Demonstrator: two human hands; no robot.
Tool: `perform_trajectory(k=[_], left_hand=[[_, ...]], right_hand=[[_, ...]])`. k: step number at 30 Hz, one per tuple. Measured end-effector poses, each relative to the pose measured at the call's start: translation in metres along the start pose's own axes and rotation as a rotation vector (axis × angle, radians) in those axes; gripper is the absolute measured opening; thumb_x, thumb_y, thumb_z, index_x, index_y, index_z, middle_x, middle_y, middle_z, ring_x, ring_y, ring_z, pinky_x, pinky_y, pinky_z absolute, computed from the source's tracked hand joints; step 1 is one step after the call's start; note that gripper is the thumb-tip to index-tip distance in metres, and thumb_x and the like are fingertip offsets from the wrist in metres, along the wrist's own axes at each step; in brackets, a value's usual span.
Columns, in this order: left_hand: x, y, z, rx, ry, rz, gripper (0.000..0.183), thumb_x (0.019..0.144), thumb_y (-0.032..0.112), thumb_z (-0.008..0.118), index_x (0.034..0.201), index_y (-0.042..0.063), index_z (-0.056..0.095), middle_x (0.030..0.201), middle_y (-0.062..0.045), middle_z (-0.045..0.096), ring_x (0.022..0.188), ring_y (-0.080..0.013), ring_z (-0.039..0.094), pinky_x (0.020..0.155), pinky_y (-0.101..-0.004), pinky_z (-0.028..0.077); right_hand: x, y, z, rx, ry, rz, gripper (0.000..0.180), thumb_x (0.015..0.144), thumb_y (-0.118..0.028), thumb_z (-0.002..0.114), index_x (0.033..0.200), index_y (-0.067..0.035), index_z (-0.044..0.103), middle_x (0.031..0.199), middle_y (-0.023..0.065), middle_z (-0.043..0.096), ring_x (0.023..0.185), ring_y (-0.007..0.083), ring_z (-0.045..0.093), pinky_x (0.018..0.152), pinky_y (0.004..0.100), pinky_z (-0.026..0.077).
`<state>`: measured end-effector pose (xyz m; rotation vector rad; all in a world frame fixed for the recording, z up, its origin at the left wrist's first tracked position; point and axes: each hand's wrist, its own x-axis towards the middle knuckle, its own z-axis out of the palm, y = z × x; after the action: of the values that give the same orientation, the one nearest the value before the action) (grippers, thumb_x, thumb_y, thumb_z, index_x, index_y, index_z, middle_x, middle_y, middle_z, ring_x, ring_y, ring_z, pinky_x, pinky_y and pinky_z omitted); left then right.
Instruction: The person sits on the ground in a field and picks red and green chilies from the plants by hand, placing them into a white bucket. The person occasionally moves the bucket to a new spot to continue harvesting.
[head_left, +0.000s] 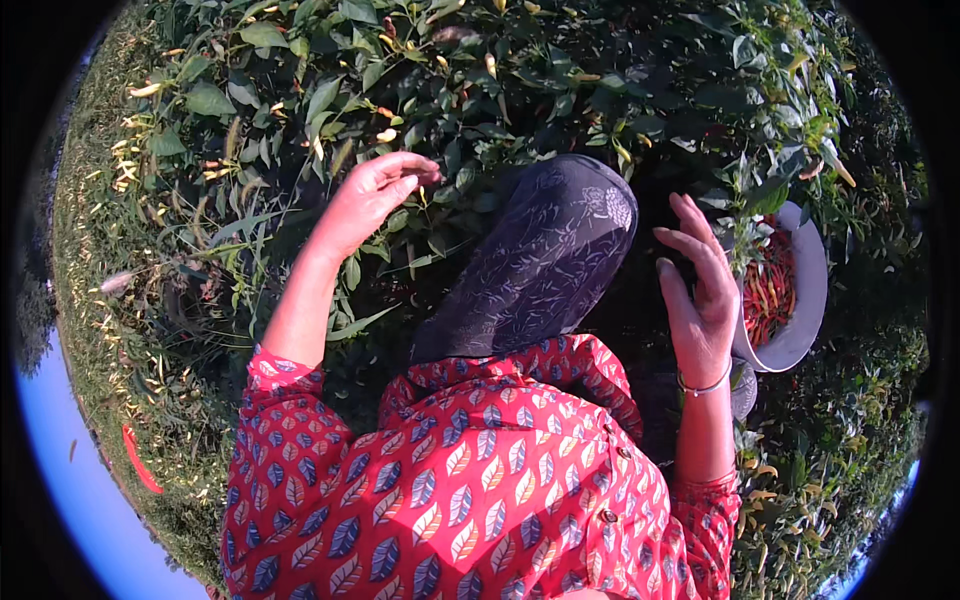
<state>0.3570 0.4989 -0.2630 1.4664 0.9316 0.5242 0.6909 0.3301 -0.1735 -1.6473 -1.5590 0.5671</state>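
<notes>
My left hand (379, 193) is raised over the leaves of a chili pepper plant (450, 150), fingers loosely curled, thumb near the fingertips; no pepper can be made out in it. To the right of my knee, my right hand (697, 289) is held with fingers apart and slightly bent, holding nothing visible. Just right of that hand stands a white bucket (810, 292), partly covered by foliage, with many red and some yellowish chili peppers (771, 289) inside. Pale yellow and orange peppers (146, 90) hang among the leaves at the upper left.
My knee in dark patterned trousers (547, 247) rises between my hands, close to the plants. Dense pepper foliage surrounds me, with grass blades (360, 324) below my left hand. A red object (141, 459) lies among the plants at the far left.
</notes>
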Motion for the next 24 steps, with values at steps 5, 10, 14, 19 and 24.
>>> perform_trajectory(k=[5,10,14,19,24], left_hand=[[-0.035,-0.100,-0.020,0.543,0.207,-0.205,0.033,0.090,0.006,0.058,0.123,0.001,0.057,0.115,-0.011,0.066,0.105,-0.0223,0.061,0.089,-0.0333,0.047],[0.008,-0.157,-0.008,0.232,0.179,-0.133,0.058,0.085,0.018,0.069,0.136,0.005,0.045,0.120,-0.010,0.062,0.112,-0.0202,0.056,0.097,-0.0327,0.042],[0.050,-0.158,-0.009,0.360,0.256,-0.148,0.055,0.085,0.018,0.068,0.134,0.005,0.046,0.118,-0.010,0.062,0.109,-0.0203,0.056,0.095,-0.0330,0.042],[0.042,-0.153,-0.027,0.436,0.338,-0.246,0.053,0.086,0.019,0.068,0.132,0.005,0.047,0.116,-0.011,0.062,0.106,-0.0205,0.056,0.093,-0.0333,0.043],[0.040,-0.142,-0.043,0.437,0.442,-0.307,0.050,0.087,0.019,0.067,0.131,0.005,0.048,0.113,-0.011,0.063,0.103,-0.0207,0.057,0.091,-0.0335,0.044]], right_hand=[[0.066,-0.013,0.060,-0.064,-0.298,-0.287,0.030,0.085,-0.011,0.062,0.113,-0.004,0.064,0.119,0.0183,0.062,0.123,0.0345,0.052,0.102,0.0401,0.041],[0.073,-0.036,0.096,-0.494,-0.288,-0.522,0.027,0.084,-0.025,0.065,0.103,-0.005,0.066,0.103,0.0098,0.068,0.104,0.0267,0.062,0.092,0.0373,0.047],[0.066,-0.034,0.090,-0.502,-0.193,-0.484,0.027,0.082,-0.027,0.066,0.100,-0.005,0.067,0.102,0.0084,0.068,0.101,0.0252,0.063,0.091,0.0367,0.048],[0.065,-0.030,0.081,-0.446,-0.223,-0.480,0.030,0.083,-0.025,0.065,0.105,-0.003,0.066,0.106,0.0126,0.068,0.105,0.0296,0.062,0.092,0.0387,0.048],[0.066,-0.032,0.084,-0.417,-0.180,-0.492,0.031,0.081,-0.026,0.068,0.101,-0.003,0.066,0.101,0.0115,0.068,0.099,0.0284,0.063,0.089,0.0381,0.049]])
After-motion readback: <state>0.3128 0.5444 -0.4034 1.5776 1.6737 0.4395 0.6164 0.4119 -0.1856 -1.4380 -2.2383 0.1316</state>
